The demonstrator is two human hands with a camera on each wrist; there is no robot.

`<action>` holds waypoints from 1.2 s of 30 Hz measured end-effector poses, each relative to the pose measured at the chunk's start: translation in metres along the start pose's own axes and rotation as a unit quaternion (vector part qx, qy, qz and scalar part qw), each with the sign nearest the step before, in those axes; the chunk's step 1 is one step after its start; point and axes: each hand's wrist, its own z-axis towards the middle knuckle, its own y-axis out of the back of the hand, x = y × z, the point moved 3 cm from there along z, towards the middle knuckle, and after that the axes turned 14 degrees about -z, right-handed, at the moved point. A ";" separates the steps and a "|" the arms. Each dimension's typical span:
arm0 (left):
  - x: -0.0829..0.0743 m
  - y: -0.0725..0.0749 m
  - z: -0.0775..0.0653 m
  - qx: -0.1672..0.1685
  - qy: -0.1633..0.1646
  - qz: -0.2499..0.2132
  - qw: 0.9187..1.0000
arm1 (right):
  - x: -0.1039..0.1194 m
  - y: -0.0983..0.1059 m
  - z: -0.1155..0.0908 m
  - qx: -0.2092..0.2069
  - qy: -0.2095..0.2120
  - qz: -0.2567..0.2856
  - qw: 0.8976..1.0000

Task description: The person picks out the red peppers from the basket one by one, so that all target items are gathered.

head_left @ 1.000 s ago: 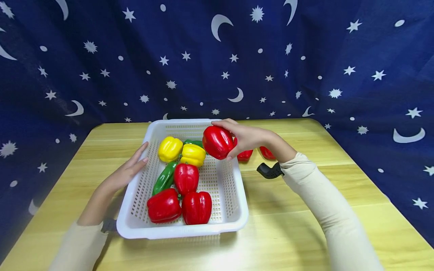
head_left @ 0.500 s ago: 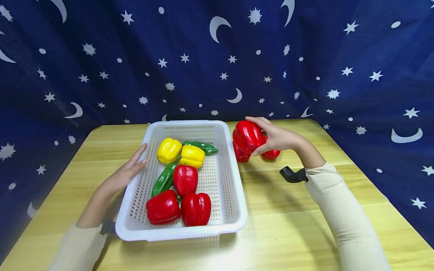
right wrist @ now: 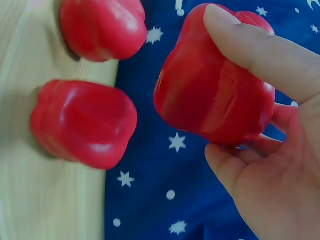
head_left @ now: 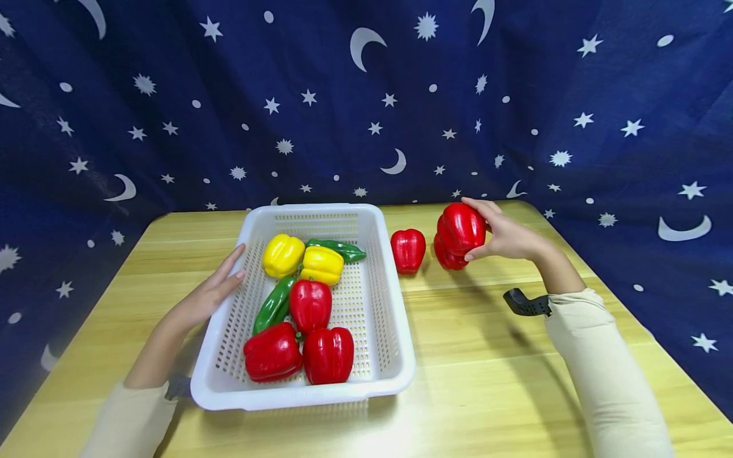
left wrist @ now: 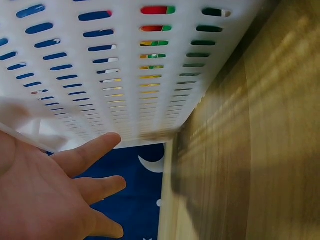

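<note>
My right hand (head_left: 506,235) grips a red bell pepper (head_left: 462,226) between thumb and fingers at the back right of the table. In the head view it overlaps a second red bell pepper (head_left: 445,254) that lies on the tabletop. Another red bell pepper (head_left: 408,251) sits between that one and the white basket (head_left: 403,356). The right wrist view shows the held bell pepper (right wrist: 212,85) apart from the two on the wood. My left hand (head_left: 207,294) touches the basket's left rim with its fingers extended; in the left wrist view those fingers (left wrist: 92,152) are spread beside the slotted wall.
Inside the basket lie several peppers: a yellow bell pepper (head_left: 283,256), another yellow bell pepper (head_left: 322,265), a green pepper (head_left: 275,305), a green pepper (head_left: 345,250) and red bell peppers (head_left: 328,356). A starry blue curtain (head_left: 321,95) hangs behind the wooden table (head_left: 475,381).
My right hand has moved right with the red bell pepper, from over the basket's right side to above the table peppers. My left hand has stayed at the basket's rim.
</note>
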 end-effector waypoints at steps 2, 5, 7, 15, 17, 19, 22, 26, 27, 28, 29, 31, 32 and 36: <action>0.000 0.000 0.000 -0.002 0.003 -0.002 1.000 | -0.004 0.001 -0.004 -0.003 0.001 0.003 1.000; 0.000 0.000 0.000 -0.004 0.007 -0.002 1.000 | -0.011 0.002 -0.008 -0.010 -0.001 0.003 1.000; 0.000 0.000 0.000 -0.005 0.009 -0.002 1.000 | -0.016 0.002 -0.010 -0.015 -0.004 0.002 1.000; -0.001 0.001 -0.001 -0.004 0.005 -0.007 1.000 | -0.035 0.005 -0.015 -0.037 -0.009 -0.003 0.999; -0.001 0.000 -0.001 -0.004 0.005 -0.009 1.000 | -0.040 0.005 -0.016 -0.039 -0.011 -0.006 0.999; -0.002 -0.001 -0.002 -0.005 0.003 -0.009 1.000 | -0.044 0.004 -0.017 -0.042 -0.017 -0.007 0.999; -0.003 -0.001 -0.002 -0.005 0.001 -0.008 1.000 | -0.049 0.004 -0.018 -0.049 -0.019 -0.003 0.999; -0.003 -0.001 -0.001 -0.009 0.001 -0.006 1.000 | -0.057 0.003 -0.017 -0.059 -0.018 0.004 0.998; -0.003 -0.001 -0.001 -0.009 0.001 -0.007 1.000 | -0.059 0.002 -0.016 -0.060 -0.019 0.005 0.998; -0.003 -0.002 -0.001 -0.010 0.002 -0.007 1.000 | -0.062 0.001 -0.016 -0.062 -0.021 0.005 0.998; -0.003 -0.002 0.000 -0.011 0.002 -0.006 1.000 | -0.064 0.001 -0.016 -0.064 -0.024 0.005 0.998; -0.003 -0.002 0.000 -0.011 0.004 -0.005 1.000 | -0.069 -0.001 -0.017 -0.065 -0.031 0.002 0.997; -0.003 -0.003 0.000 -0.011 0.004 -0.005 1.000 | -0.072 -0.002 -0.018 -0.065 -0.035 0.002 0.997; -0.002 -0.002 -0.001 -0.014 0.011 -0.002 1.000 | -0.080 -0.006 -0.021 -0.066 -0.044 0.003 0.997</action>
